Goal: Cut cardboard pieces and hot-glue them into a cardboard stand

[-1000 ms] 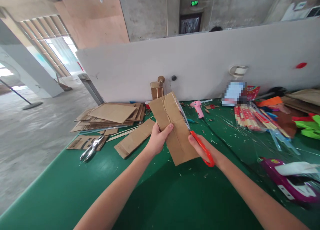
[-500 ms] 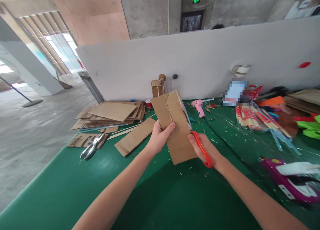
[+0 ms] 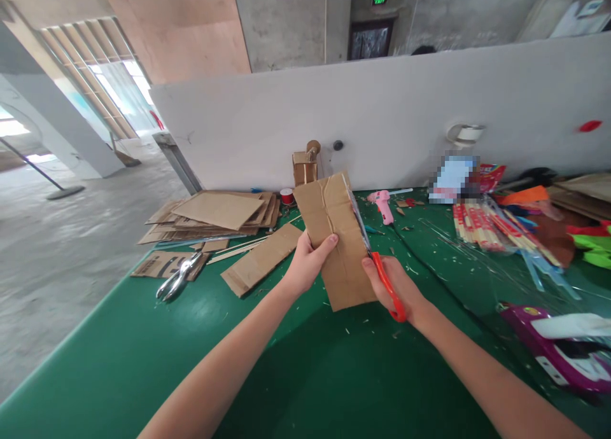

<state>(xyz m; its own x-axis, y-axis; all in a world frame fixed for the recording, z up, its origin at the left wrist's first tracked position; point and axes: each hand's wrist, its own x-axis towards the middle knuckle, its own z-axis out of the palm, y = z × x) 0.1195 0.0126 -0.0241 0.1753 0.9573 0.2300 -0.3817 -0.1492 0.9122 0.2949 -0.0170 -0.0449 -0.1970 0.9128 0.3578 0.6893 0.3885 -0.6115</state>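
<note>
My left hand (image 3: 308, 264) grips a creased brown cardboard piece (image 3: 337, 235) by its left edge and holds it tilted above the green table (image 3: 143, 356). My right hand (image 3: 394, 286) is closed through the handles of red-handled scissors (image 3: 379, 270). Their blades run up along the cardboard's right edge. The cardboard hides the blade tips.
A stack of cardboard sheets (image 3: 214, 216) and a loose strip (image 3: 260, 267) lie at left, with metal pliers (image 3: 179, 283) near the table's left edge. A pink glue gun (image 3: 383, 205), packs of sticks (image 3: 482, 226), and a purple object (image 3: 558, 347) lie at right. A white partition (image 3: 405, 114) stands behind.
The scissors have worked a little further up the cardboard's right edge. Both hands and the piece stay in nearly the same place; the view has shifted slightly.
</note>
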